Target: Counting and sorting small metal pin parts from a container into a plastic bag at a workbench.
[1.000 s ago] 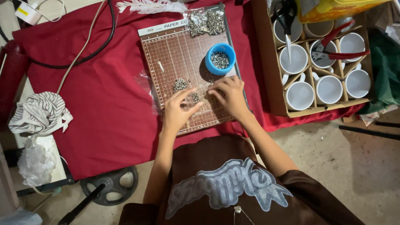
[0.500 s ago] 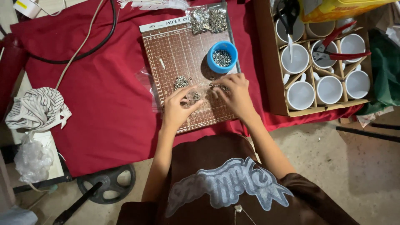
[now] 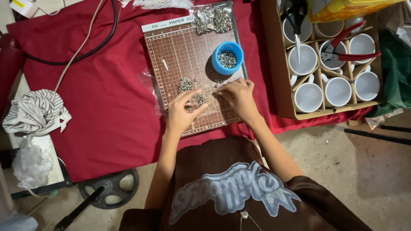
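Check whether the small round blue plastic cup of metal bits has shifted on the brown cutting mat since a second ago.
No. The small round blue plastic cup sits by the same right edge of the brown cutting mat; only the camera moved.

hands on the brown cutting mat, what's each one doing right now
Left hand: fingers curled on a small clump of metal bits.
Right hand: curled, fingertips down on the cutting mat; hold unclear.

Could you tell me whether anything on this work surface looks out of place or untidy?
Mostly minor things. Red-handled pliers lie across the white mugs in the cardboard box, and scissors stick into another mug. Small metal pieces sit loose on the cutting mat rather than in the blue cup. Nothing looks broken.
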